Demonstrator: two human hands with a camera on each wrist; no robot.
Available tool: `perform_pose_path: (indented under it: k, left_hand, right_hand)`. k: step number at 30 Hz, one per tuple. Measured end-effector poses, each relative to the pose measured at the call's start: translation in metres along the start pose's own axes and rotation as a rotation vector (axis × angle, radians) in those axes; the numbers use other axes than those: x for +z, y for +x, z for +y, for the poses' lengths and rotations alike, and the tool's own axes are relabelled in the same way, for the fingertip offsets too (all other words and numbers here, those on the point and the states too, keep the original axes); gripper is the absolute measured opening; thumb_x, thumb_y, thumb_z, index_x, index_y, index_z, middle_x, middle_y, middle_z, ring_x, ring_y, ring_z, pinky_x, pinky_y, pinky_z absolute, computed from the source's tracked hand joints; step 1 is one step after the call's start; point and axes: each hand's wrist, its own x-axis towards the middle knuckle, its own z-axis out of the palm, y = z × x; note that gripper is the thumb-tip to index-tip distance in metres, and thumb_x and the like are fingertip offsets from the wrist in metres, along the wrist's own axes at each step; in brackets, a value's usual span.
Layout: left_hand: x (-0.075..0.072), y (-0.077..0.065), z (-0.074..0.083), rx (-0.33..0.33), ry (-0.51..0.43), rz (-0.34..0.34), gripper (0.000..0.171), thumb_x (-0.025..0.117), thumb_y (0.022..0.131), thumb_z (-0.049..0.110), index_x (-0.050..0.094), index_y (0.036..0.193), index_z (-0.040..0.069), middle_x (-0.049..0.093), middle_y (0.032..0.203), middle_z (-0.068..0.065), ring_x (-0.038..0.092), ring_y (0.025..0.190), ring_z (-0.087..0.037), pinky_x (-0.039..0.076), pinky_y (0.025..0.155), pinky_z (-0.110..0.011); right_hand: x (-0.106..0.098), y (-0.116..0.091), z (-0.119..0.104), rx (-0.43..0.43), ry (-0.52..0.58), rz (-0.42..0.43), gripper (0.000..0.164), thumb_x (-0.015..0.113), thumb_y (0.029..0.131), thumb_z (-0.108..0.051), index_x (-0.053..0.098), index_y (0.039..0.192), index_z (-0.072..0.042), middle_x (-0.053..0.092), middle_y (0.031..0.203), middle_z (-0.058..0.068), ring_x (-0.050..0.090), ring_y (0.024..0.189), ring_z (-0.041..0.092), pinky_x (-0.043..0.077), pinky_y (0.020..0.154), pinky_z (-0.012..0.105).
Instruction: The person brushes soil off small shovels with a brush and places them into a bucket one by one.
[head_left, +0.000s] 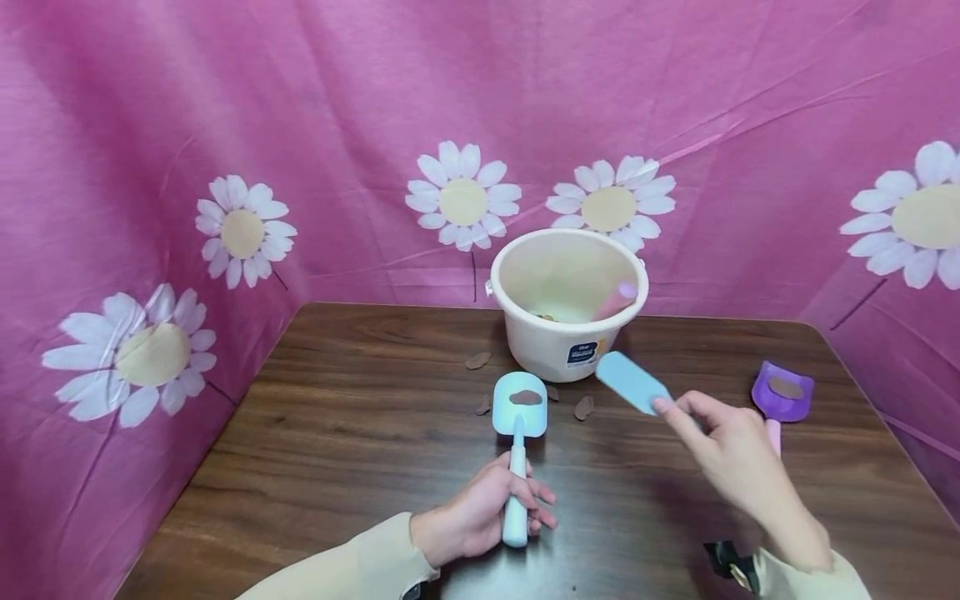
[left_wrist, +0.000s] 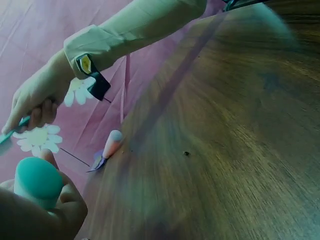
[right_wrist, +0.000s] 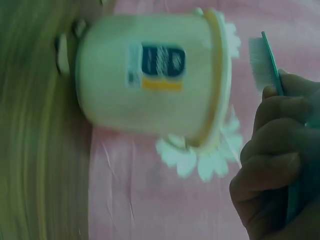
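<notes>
My left hand (head_left: 480,512) grips the handle of a small light-blue dustpan (head_left: 502,421), which carries a brown leaf-shaped piece (head_left: 527,397). The round end of its handle (left_wrist: 39,181) shows large in the left wrist view. In my right hand (head_left: 738,458) is a light-blue hand brush (head_left: 628,380), held up off the table just right of the bucket. Its short pale bristles (right_wrist: 261,65) show in the right wrist view. Several more brown leaf-shaped pieces (head_left: 583,407) lie on the table around the dustpan and the foot of the bucket.
A cream bucket (head_left: 543,346) stands at the table's back edge with a pink-handled object (head_left: 618,300) leaning inside. To the right lies a purple dustpan (head_left: 776,406) with another brown piece in it. Pink flowered cloth (head_left: 360,125) hangs behind the wooden table (head_left: 337,433).
</notes>
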Motion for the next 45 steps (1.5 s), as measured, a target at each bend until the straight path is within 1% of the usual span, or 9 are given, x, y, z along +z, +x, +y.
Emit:
perform_pose_path:
  k: [2, 4, 9, 13, 21, 26, 30, 38, 45]
  left_hand:
    - [0.001, 0.0, 0.001, 0.003, -0.006, -0.01, 0.038, 0.045, 0.068, -0.011, 0.034, 0.097, 0.011, 0.061, 0.083, -0.008, 0.065, 0.063, -0.02, 0.047, 0.054, -0.021]
    - [0.001, 0.0, 0.001, 0.0, -0.012, -0.012, 0.038, 0.045, 0.068, -0.011, 0.034, 0.097, 0.011, 0.06, 0.084, -0.008, 0.064, 0.062, -0.019, 0.047, 0.053, -0.021]
    - [0.004, -0.002, -0.002, -0.018, -0.021, -0.01, 0.039, 0.045, 0.069, -0.011, 0.034, 0.098, 0.012, 0.057, 0.085, -0.007, 0.063, 0.059, -0.019, 0.047, 0.05, -0.021]
    - [0.006, -0.003, -0.004, -0.019, -0.028, -0.017, 0.041, 0.045, 0.07, -0.01, 0.033, 0.101, 0.013, 0.057, 0.088, -0.007, 0.061, 0.058, -0.02, 0.047, 0.05, -0.021]
    - [0.009, -0.01, -0.004, -0.035, -0.033, -0.03, 0.038, 0.046, 0.068, -0.007, 0.034, 0.097, 0.014, 0.058, 0.082, -0.004, 0.056, 0.05, -0.015, 0.045, 0.047, -0.02]
    - [0.01, -0.012, -0.006, -0.044, -0.014, 0.008, 0.039, 0.045, 0.065, -0.008, 0.036, 0.096, 0.014, 0.053, 0.08, -0.004, 0.05, 0.048, -0.014, 0.043, 0.045, -0.021]
    - [0.009, -0.012, -0.005, -0.049, -0.007, 0.038, 0.04, 0.043, 0.063, -0.007, 0.038, 0.097, 0.015, 0.049, 0.079, -0.002, 0.043, 0.046, -0.013, 0.038, 0.045, -0.021]
    - [0.008, -0.015, -0.004, -0.066, -0.026, 0.003, 0.036, 0.041, 0.061, -0.004, 0.037, 0.089, 0.018, 0.044, 0.061, 0.006, 0.035, 0.041, -0.007, 0.029, 0.041, -0.018]
    - [0.008, -0.018, -0.009, -0.055, -0.037, 0.011, 0.035, 0.039, 0.06, -0.004, 0.037, 0.088, 0.017, 0.046, 0.059, 0.007, 0.033, 0.04, -0.006, 0.027, 0.039, -0.017]
  right_hand:
    - [0.011, 0.0, -0.007, -0.024, -0.019, -0.05, 0.023, 0.068, 0.089, -0.026, 0.057, 0.069, -0.028, 0.026, 0.051, -0.017, 0.026, 0.045, -0.001, 0.027, 0.049, 0.023]
    - [0.023, 0.0, -0.014, -0.052, -0.034, -0.111, 0.026, 0.067, 0.09, -0.029, 0.053, 0.068, -0.028, 0.024, 0.052, -0.017, 0.025, 0.045, -0.002, 0.024, 0.041, 0.02]
    - [0.05, -0.002, -0.032, -0.127, -0.096, -0.244, 0.036, 0.063, 0.091, -0.04, 0.043, 0.063, -0.029, 0.02, 0.053, -0.017, 0.023, 0.046, -0.001, 0.024, 0.043, 0.018]
    - [0.064, -0.004, -0.04, -0.163, -0.13, -0.306, 0.041, 0.061, 0.091, -0.046, 0.039, 0.061, -0.028, 0.019, 0.052, -0.017, 0.023, 0.045, 0.0, 0.023, 0.041, 0.018]
    - [0.072, 0.001, -0.041, -0.081, -0.19, -0.294, 0.05, 0.058, 0.09, -0.053, 0.036, 0.056, -0.024, 0.019, 0.053, -0.013, 0.027, 0.046, 0.007, 0.023, 0.042, 0.023]
    - [0.076, 0.001, -0.037, -0.109, -0.2, -0.355, 0.049, 0.057, 0.089, -0.057, 0.037, 0.056, -0.027, 0.022, 0.052, -0.013, 0.031, 0.046, 0.007, 0.026, 0.043, 0.023]
    - [0.078, 0.002, -0.035, -0.146, -0.197, -0.36, 0.047, 0.06, 0.088, -0.054, 0.037, 0.056, -0.027, 0.024, 0.052, -0.013, 0.032, 0.048, 0.006, 0.028, 0.045, 0.022]
    - [0.079, 0.007, -0.027, -0.187, -0.246, -0.29, 0.048, 0.062, 0.087, -0.053, 0.038, 0.055, -0.028, 0.025, 0.05, -0.011, 0.035, 0.046, 0.009, 0.027, 0.042, 0.026]
    - [0.083, 0.012, -0.016, -0.198, -0.246, -0.241, 0.051, 0.064, 0.086, -0.051, 0.035, 0.054, -0.025, 0.019, 0.051, -0.012, 0.029, 0.044, 0.009, 0.024, 0.04, 0.025]
